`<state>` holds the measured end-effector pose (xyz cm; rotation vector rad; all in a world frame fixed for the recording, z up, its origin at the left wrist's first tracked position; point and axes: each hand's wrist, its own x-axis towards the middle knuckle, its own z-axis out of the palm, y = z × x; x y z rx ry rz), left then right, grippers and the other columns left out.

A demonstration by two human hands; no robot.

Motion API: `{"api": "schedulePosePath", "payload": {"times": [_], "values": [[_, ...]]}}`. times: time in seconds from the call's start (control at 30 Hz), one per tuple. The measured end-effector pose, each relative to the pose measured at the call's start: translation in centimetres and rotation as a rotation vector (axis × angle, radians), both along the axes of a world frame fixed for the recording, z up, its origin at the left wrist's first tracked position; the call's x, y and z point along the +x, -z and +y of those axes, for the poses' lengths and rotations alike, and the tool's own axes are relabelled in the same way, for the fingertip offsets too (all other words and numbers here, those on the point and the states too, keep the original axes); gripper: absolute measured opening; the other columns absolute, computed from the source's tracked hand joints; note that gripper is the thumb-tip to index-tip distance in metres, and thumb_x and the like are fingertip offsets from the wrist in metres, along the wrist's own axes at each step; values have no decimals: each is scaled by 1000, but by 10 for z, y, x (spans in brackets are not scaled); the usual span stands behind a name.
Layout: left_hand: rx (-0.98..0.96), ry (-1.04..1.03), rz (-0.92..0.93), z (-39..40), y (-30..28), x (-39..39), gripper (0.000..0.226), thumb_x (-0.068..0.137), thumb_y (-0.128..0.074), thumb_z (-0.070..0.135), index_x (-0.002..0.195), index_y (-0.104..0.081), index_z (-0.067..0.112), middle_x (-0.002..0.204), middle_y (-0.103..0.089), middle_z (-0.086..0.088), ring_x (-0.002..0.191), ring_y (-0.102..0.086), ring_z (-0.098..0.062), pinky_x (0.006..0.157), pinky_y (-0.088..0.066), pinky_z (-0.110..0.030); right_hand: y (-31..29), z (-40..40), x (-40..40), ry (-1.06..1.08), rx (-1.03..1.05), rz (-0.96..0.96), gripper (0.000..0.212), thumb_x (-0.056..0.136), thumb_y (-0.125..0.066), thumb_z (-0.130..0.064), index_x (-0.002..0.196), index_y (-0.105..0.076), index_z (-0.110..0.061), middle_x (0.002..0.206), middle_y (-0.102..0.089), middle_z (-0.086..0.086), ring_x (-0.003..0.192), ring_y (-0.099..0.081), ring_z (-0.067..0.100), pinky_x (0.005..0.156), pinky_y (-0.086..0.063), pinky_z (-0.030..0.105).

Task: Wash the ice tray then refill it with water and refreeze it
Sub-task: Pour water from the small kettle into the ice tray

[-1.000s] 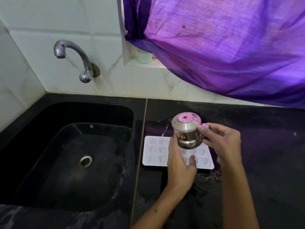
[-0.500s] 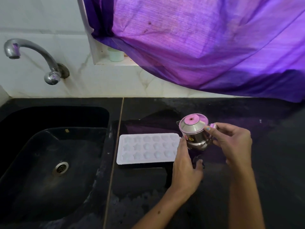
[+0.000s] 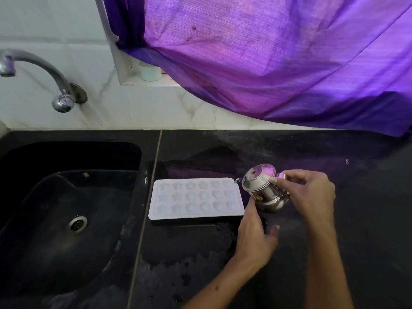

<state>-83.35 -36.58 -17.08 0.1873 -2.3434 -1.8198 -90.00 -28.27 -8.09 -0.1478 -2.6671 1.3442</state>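
Observation:
A white ice tray [image 3: 196, 199] with star and flower shaped cells lies flat on the black counter, just right of the sink. A small steel jug [image 3: 263, 186] is tilted left over the tray's right end, a thin stream of water leaving its spout. My right hand [image 3: 312, 192] grips the jug's handle. My left hand [image 3: 256, 233] has its straight fingers touching the jug's lower side, thumb spread apart.
A black sink [image 3: 66, 219] with a metal drain fills the left. A steel tap [image 3: 44, 76] juts from the tiled wall above it. A purple curtain [image 3: 267, 63] hangs over the counter's back. A pale cup [image 3: 151, 72] stands on the sill. The wet counter [image 3: 356, 219] extends right.
The view has shifted right, so sink and tray sit further left. The jug has moved from above the tray's middle to its right end and tilted further left; water now leaves the spout.

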Motion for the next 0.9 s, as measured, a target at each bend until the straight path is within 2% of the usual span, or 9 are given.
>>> {"api": "schedulePosePath", "payload": {"times": [0.2, 0.33, 0.53, 0.67, 0.77, 0.83, 0.9], "values": [[-6, -9, 2, 0, 0, 1, 68, 75, -66, 10, 135, -38, 25, 120, -56, 14, 105, -49, 8, 89, -34, -2, 2, -1, 0, 0, 27, -6, 21, 70, -83, -34, 86, -76, -24, 77, -71, 0, 81, -65, 20, 71, -48, 32], [-15, -13, 0, 0, 2, 2, 67, 75, -66, 11, 135, -38, 24, 123, -55, 12, 110, -48, 5, 90, -32, -1, 0, -2, 2, -9, 32, -4, 21, 71, -83, -34, 88, -77, -23, 76, -70, 1, 78, -63, 18, 68, -43, 30], [-30, -7, -12, -2, 2, 3, 71, 74, -65, 15, 138, -35, 24, 127, -55, 9, 117, -50, -2, 99, -39, -18, -3, -2, 6, -16, 10, -4, 18, 72, -82, -33, 87, -77, -24, 76, -71, 0, 75, -60, 14, 65, -38, 28], [-46, -5, -10, -7, 1, 4, 67, 75, -66, 14, 135, -38, 27, 123, -53, 14, 112, -48, 2, 94, -34, -6, -4, -2, 8, -13, -21, 7, 12, 71, -83, -32, 76, -73, -29, 73, -70, -3, 79, -65, 18, 71, -50, 34], [-56, -12, 0, -13, -1, 4, 67, 75, -66, 13, 135, -39, 25, 125, -51, 15, 114, -46, 3, 93, -31, -3, -4, 0, 11, -16, -57, 4, 12, 70, -84, -31, 72, -72, -30, 71, -71, -4, 80, -68, 19, 78, -55, 40], [-50, -21, 28, -17, -4, 4, 63, 74, -66, 10, 129, -43, 29, 120, -53, 14, 107, -49, 10, 87, -32, 0, -3, 1, 12, -14, -106, -10, 11, 69, -85, -32, 70, -74, -30, 67, -72, -5, 79, -70, 18, 79, -57, 45], [-32, -32, 58, -19, -9, 5, 62, 74, -66, 3, 123, -44, 33, 115, -54, 15, 100, -48, 18, 81, -32, 3, -4, 1, 14, -11, -186, -11, 13, 66, -86, -34, 69, -74, -38, 66, -73, -6, 77, -71, 18, 78, -58, 48]]}}
